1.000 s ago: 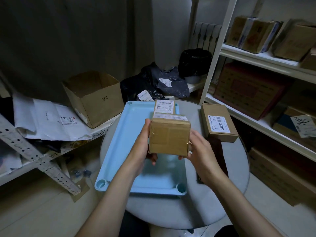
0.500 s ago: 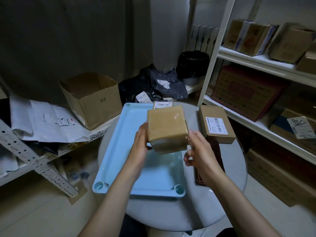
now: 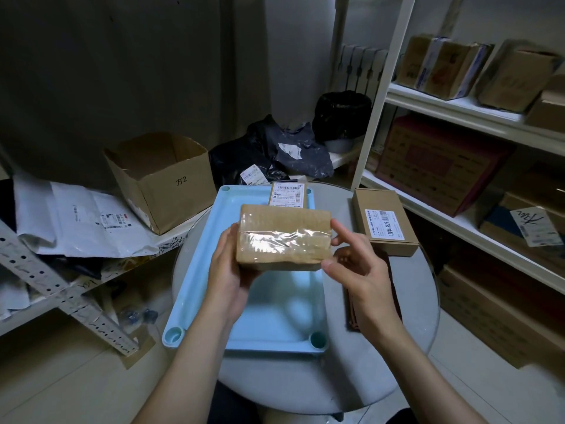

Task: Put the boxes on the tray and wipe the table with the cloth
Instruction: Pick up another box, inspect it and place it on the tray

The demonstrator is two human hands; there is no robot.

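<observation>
Dim room with a dark curtain (image 3: 122, 71) at eleven o'clock and a pale wall (image 3: 302, 41) at twelve. White shelves (image 3: 458, 111) at two o'clock hold cartons; a perforated metal rack (image 3: 61, 289) stands at nine o'clock on a beige floor (image 3: 76, 377).

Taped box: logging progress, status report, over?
Left hand grips taped box above tray; right hand steadies it. Labelled box on table. Nothing blocking.
</observation>
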